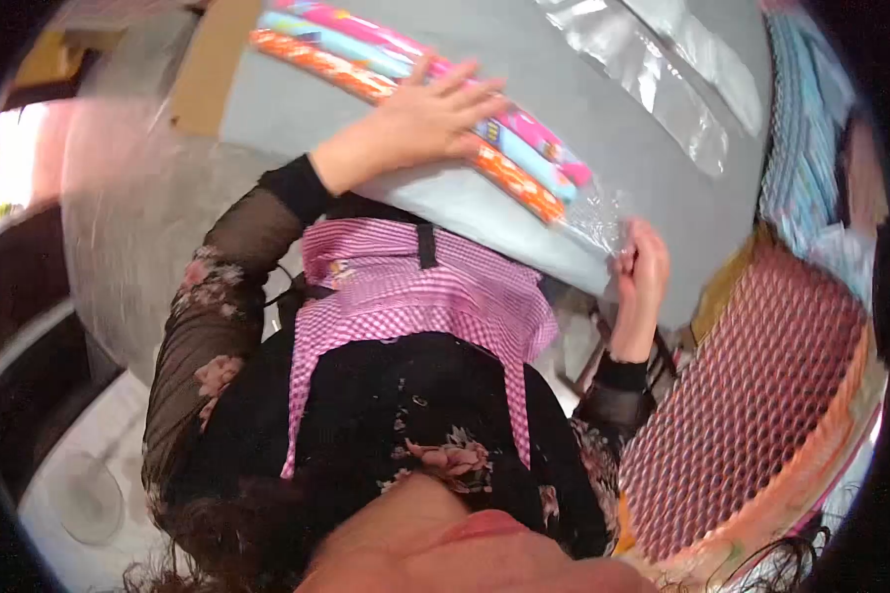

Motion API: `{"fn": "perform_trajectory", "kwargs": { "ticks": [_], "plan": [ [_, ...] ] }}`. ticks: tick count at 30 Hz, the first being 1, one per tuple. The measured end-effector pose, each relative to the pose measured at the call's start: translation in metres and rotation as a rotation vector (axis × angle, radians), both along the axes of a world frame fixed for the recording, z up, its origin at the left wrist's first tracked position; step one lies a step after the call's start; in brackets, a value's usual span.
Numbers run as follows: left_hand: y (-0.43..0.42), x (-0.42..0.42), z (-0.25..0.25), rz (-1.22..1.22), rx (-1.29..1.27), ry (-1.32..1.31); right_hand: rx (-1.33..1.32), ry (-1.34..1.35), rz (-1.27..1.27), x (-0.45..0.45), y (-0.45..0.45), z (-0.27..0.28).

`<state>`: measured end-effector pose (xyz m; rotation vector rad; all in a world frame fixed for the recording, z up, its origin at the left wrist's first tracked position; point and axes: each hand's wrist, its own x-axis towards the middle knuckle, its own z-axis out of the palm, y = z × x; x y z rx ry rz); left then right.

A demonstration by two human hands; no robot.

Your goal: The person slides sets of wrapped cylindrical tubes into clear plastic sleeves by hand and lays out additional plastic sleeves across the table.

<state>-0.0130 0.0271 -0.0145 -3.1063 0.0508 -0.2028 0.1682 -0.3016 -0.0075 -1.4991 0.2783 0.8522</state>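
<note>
While the left hand [427, 114] lies palm down with its fingers spread across three slim, patterned rolls [524, 163] in pink, light blue and orange, the right hand [643, 262] is nearly closed, thumb and fingertips together at the clear plastic film [598, 217] just past the rolls' near-right ends. Whether it grips the film firmly cannot be told. The rolls lie side by side along the near part of the grey counter [554, 109], slanting from its far-left part toward its near-right edge, the orange one nearest the body and the pink one farthest. Beyond them, toward the far-right part of the counter, lie shiny clear plastic sleeves [643, 74]. A brown cardboard piece [208, 69] sits at the counter's left side, near the rolls' far ends. Past the right edge are light blue patterned material [811, 128] and, closer to the body, a large red-and-white patterned bundle [752, 415]. A pink-and-white checked apron [425, 287] meets the near edge.
</note>
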Motion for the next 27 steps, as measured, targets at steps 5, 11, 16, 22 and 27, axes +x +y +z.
{"fn": "perform_trajectory", "kwargs": {
  "ticks": [5,11,16,22,27],
  "plan": [
    [0.002,0.002,-0.002,-0.031,0.05,-0.067,-0.154,-0.647,-0.09,-0.012,-0.007,0.03],
    [0.0,0.004,0.0,-0.022,0.098,-0.039,-0.436,-1.353,0.798,-0.059,0.049,0.036],
    [0.002,0.003,-0.001,-0.016,0.081,-0.051,-0.631,-1.294,0.892,-0.05,0.056,0.008],
    [0.004,0.004,0.0,-0.011,-0.008,-0.024,-0.619,-1.378,0.883,-0.039,0.057,-0.013],
    [0.032,-0.018,0.018,0.11,-0.313,-0.253,-0.655,-1.277,0.874,-0.04,0.069,0.002]
  ]
}}
